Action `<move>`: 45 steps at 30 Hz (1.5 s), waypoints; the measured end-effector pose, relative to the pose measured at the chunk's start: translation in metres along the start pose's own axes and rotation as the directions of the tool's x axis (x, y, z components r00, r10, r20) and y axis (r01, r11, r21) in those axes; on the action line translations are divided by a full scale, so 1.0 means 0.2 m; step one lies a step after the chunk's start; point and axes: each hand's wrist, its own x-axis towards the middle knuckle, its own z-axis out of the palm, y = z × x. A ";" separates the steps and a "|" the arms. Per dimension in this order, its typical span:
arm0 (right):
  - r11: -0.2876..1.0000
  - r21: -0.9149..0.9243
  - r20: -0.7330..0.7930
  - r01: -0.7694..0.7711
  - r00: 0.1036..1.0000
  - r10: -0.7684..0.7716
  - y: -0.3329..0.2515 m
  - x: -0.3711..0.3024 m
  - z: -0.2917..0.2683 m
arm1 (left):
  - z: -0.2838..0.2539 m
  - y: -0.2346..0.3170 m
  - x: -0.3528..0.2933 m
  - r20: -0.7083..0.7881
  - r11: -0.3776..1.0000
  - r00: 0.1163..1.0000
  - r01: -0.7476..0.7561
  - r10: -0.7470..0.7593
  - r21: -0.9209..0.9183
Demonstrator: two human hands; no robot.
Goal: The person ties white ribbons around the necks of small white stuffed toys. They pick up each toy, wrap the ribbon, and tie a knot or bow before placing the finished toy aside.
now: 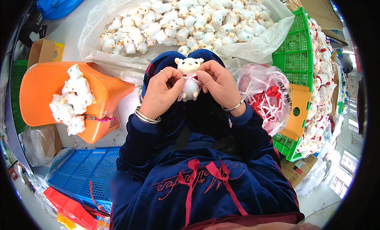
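Note:
A small white plush lamb [191, 87] sits upright above my lap, facing up toward me, with a pink ribbon [190, 76] at its neck. From the left, my left hand [163, 89] pinches the ribbon side near the lamb's neck. Opposite it, my right hand [217, 84] has thumb and fingers closed at the lamb's other side, by red cloth at the neck. Both hands' fingertips touch the toy; the exact grip on the ribbon ends is partly hidden. Several white plush lambs [73, 96] lie on an orange plastic chair [33, 87] to my left.
Ahead, a clear plastic sheet [93, 36] bears a heap of plush lambs [186, 22]. On the right, a clear bag [265, 77] holds red and white ribbon pieces, beside a green crate [293, 57] and more red-trimmed plush toys [318, 87]. A blue crate [85, 170] stands lower left.

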 end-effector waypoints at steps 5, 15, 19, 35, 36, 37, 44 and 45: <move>0.977 -0.047 0.012 -0.209 0.978 0.209 -0.08 -0.01 -0.05 | -0.01 0.01 -0.01 0.000 0.999 1.000 0.007 -0.007 0.046; 0.963 0.021 0.299 -0.268 0.921 0.250 -0.03 -0.02 -0.09 | 0.04 0.05 -0.04 -0.031 0.989 0.996 -0.082 0.087 0.125; 0.974 0.045 0.276 -0.223 0.940 0.202 -0.01 -0.03 -0.11 | 0.05 -0.01 -0.05 -0.056 0.989 0.994 -0.085 0.093 0.124; 0.981 -0.126 0.047 0.146 0.989 -0.141 -0.05 -0.08 -0.05 | 0.04 0.06 -0.08 0.012 0.984 0.996 -0.088 0.087 0.153; 0.981 -0.135 0.065 0.139 0.989 -0.131 -0.05 -0.08 -0.05 | 0.04 0.05 -0.08 -0.014 0.981 0.993 -0.111 0.114 0.161; 0.981 -0.145 0.083 0.131 0.989 -0.120 -0.06 -0.09 -0.06 | 0.04 0.03 -0.07 -0.040 0.977 0.989 -0.133 0.142 0.169; 0.887 -0.346 0.129 0.307 0.952 -0.279 -0.15 -0.12 -0.06 | 0.09 0.07 -0.08 -0.088 0.978 0.989 -0.103 0.120 0.180; 0.881 -0.356 0.121 0.311 0.950 -0.286 -0.16 -0.13 -0.06 | 0.09 0.07 -0.08 -0.090 0.978 0.988 -0.111 0.128 0.175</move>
